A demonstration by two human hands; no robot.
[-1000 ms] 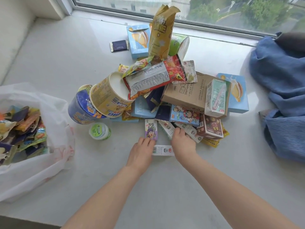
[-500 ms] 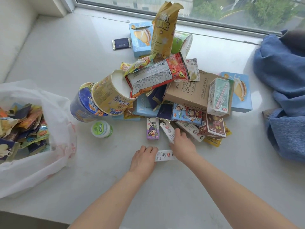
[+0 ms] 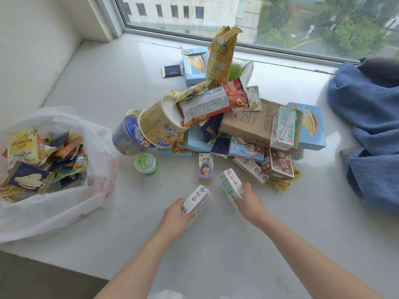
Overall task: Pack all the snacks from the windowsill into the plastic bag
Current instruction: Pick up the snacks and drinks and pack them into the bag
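Observation:
A heap of snacks lies on the white windowsill [image 3: 108, 87]: two noodle cups [image 3: 151, 128], a tall yellow bag [image 3: 220, 57], a brown cardboard box [image 3: 248, 124], blue boxes and small cartons. My left hand [image 3: 174, 219] grips a small white drink carton [image 3: 195, 200], lifted off the sill. Just right of it, my right hand [image 3: 250, 201] grips a second white carton [image 3: 231, 184]. A purple grape carton [image 3: 205, 166] lies just beyond both. The white plastic bag [image 3: 92, 203] sits open at the left, holding several snack packets.
A small green-lidded tub [image 3: 146, 164] stands between the cups and the bag. A dark wrapped bar [image 3: 172, 70] lies apart near the window frame. Blue cloth [image 3: 371, 130] is bunched at the right. The sill's front edge runs along the lower left.
Both hands went from reaching at the cartons on the sill to each lifting a white carton clear of the pile and drawing it back. The camera has tilted up, showing more of the window.

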